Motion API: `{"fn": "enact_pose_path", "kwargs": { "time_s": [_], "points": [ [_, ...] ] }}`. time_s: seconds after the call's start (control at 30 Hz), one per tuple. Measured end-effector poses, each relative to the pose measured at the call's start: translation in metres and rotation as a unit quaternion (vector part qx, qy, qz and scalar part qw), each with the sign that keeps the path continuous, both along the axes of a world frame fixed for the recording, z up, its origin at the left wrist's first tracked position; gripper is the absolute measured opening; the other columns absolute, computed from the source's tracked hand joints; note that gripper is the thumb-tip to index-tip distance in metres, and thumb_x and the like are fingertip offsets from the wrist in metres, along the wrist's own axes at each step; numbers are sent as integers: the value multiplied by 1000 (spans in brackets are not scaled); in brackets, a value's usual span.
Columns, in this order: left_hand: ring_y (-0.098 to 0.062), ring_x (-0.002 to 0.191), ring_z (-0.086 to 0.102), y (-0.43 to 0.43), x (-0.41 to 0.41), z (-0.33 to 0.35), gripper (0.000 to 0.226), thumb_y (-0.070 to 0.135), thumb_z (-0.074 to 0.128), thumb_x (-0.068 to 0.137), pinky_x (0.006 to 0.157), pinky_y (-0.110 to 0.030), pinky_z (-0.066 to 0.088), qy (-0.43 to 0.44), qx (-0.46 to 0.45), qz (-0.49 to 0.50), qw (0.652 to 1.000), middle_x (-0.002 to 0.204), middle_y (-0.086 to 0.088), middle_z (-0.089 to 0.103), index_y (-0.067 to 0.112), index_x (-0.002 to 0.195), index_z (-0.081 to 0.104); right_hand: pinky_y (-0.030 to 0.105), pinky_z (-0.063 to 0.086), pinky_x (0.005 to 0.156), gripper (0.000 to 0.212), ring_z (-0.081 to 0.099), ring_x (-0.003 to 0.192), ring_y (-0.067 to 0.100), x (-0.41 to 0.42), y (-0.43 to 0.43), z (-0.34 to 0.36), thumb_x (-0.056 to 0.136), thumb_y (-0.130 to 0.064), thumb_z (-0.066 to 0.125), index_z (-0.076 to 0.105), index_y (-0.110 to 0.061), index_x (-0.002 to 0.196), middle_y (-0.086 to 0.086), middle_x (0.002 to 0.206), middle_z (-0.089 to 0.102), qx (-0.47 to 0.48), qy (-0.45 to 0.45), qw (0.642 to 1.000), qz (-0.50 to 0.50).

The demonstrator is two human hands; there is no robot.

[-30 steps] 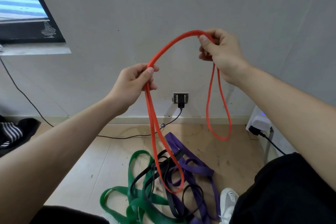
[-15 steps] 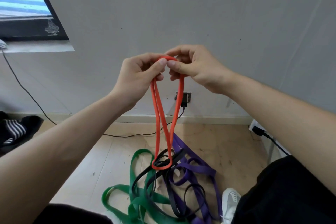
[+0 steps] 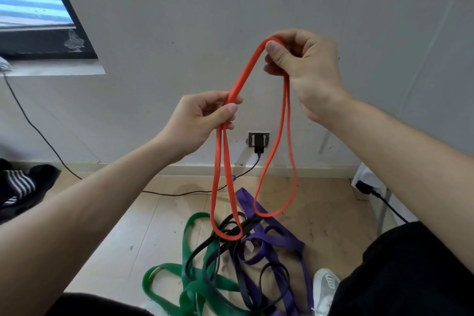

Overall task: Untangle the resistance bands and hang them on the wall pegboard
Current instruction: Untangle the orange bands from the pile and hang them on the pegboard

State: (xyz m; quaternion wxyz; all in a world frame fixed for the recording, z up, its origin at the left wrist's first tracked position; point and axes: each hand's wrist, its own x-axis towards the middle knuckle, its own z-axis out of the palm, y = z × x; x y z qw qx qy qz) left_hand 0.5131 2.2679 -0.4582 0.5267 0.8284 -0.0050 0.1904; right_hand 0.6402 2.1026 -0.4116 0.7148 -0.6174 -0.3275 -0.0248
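An orange resistance band (image 3: 243,79) stretches between both hands in front of the grey wall. My left hand (image 3: 202,120) pinches it lower down, and a long loop hangs from there to the floor pile. My right hand (image 3: 300,67) pinches it higher up, with a second loop dangling beneath. The left loop's bottom lies over a black band (image 3: 205,249). On the wooden floor below, a green band (image 3: 189,287), the black band and a purple band (image 3: 277,241) lie tangled together. No pegboard is in view.
A wall socket with a black plug (image 3: 259,140) sits low on the wall, its cable running left along the floor. A white shoe (image 3: 324,290) is beside the pile. Dark striped clothing (image 3: 18,187) lies at far left. A window ledge (image 3: 53,69) is upper left.
My hands were together at the top of the orange band half a second ago. They have moved apart, right hand up and right, left hand lower, forming two hanging loops.
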Motion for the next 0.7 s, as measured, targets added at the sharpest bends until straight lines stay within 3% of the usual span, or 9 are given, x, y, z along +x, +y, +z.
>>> {"fn": "enact_pose_path", "kwargs": {
  "time_s": [0.13,0.23,0.33,0.5,0.6,0.7],
  "points": [
    [-16,76,69,2,1,1,19,11,59,101,78,-23,58,17,0,10,1000,82,-4,63,10,116,71,29,59,70,13,64,64,12,10,-5,-3,94,-4,65,68,-15,88,5,75,65,5,18,1000,-22],
    [-16,75,71,2,0,-2,17,13,59,101,78,-25,59,31,-21,31,999,82,-7,64,13,111,73,38,57,77,12,64,59,12,19,-10,-12,96,-6,62,65,-15,90,5,73,64,-64,38,997,-8],
    [-17,75,71,3,0,-3,18,14,58,102,79,-26,59,37,-52,45,997,83,-9,64,13,109,74,47,55,84,3,63,59,13,26,-17,-18,95,-9,65,66,-11,97,6,74,63,-162,45,983,71],
    [-16,77,70,1,-1,0,17,13,56,102,79,-25,59,28,-66,40,997,86,-4,70,14,108,72,28,58,78,31,68,76,20,10,-19,-21,85,-16,77,68,-10,114,12,87,68,-307,-4,936,172],
    [-11,78,70,-5,-1,2,17,12,57,102,78,-23,58,18,-44,30,998,86,-2,73,13,109,72,32,61,79,30,70,85,18,-2,-9,-22,87,-20,76,68,-13,115,8,95,71,-305,-36,932,191],
    [-6,75,69,-6,-1,3,15,11,61,99,75,-19,55,5,-42,30,999,78,4,72,14,107,73,27,58,71,20,70,75,15,-7,-3,-22,91,-13,71,70,-7,110,3,85,71,-269,-49,948,162]
  ]
}}
